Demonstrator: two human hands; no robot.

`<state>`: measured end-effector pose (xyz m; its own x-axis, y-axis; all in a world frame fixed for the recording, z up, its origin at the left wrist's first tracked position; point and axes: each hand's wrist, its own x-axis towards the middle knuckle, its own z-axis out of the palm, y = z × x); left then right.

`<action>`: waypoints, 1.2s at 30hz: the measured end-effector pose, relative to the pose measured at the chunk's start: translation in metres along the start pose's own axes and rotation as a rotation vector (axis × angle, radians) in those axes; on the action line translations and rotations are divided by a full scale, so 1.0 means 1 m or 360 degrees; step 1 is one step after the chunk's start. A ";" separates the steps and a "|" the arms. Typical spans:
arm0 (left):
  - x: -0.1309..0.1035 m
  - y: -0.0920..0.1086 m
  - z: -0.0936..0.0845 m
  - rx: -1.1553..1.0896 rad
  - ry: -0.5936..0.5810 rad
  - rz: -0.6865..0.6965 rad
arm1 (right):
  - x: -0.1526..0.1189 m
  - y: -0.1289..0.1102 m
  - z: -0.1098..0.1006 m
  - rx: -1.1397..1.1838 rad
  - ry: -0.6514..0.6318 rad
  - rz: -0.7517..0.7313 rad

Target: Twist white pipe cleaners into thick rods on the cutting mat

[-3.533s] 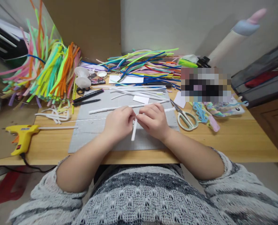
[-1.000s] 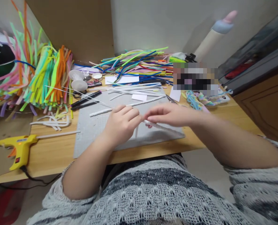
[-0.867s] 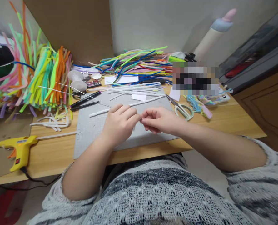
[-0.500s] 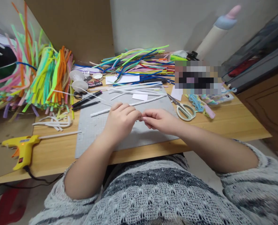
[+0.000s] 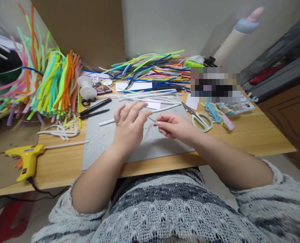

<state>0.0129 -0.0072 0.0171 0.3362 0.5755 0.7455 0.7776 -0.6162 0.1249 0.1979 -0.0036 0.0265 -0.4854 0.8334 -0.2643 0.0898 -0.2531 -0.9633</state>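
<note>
My right hand [image 5: 174, 126] pinches a thin grey wire-like piece [image 5: 152, 119] between thumb and fingertips. The piece slants up and left toward my left hand [image 5: 129, 123], whose fingers are spread and raised; whether its thumb touches the piece I cannot tell. Both hands hover over a grey cutting mat [image 5: 96, 145]. Behind them a white twisted fuzzy stem [image 5: 106, 123] lies across the mat, partly covered by my left hand. A small white card [image 5: 153, 105] and several straight white stems [image 5: 169, 96] lie at the mat's far edge.
A yellow glue gun [image 5: 27, 157] lies at left with its glue stick pointing at the mat. Nearby are white stem offcuts [image 5: 64, 130], black markers [image 5: 95, 107] and spools [image 5: 88, 91]. Scissors [image 5: 202, 121] lie right of the mat. Colourful pipe cleaners [image 5: 150, 65] line the back.
My left hand has come away from the pinch with my right and spread its fingers. The thin piece now shows in my right hand. A thin white strand left of my left hand is gone from sight.
</note>
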 end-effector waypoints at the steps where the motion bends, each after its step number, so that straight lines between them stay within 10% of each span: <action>1: 0.000 -0.002 0.000 0.0018 0.0093 -0.0073 | 0.001 -0.001 -0.003 0.0150 -0.0018 0.0060; 13: -0.003 0.001 -0.001 -0.0736 -0.0052 0.0121 | 0.002 -0.002 0.000 0.0593 -0.0257 0.0239; 20: -0.005 0.003 0.001 -0.0508 -0.0090 -0.0009 | -0.001 0.013 0.018 -0.0946 0.0410 -0.0528; 25: -0.003 0.005 0.001 -0.0320 -0.0007 -0.0161 | -0.009 0.021 0.031 -0.1562 0.0503 -0.0821; 32: -0.007 0.005 -0.003 -0.0289 0.0244 -0.0150 | 0.004 0.015 0.025 -0.0600 0.0515 -0.0460; 36: -0.006 0.005 -0.006 -0.0500 0.0510 -0.0464 | 0.006 0.003 0.015 0.0513 0.0055 0.0094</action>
<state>0.0117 -0.0175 0.0171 -0.0876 0.5840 0.8070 0.6014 -0.6148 0.5102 0.1821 -0.0063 0.0230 -0.4574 0.8273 -0.3262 -0.1654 -0.4396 -0.8829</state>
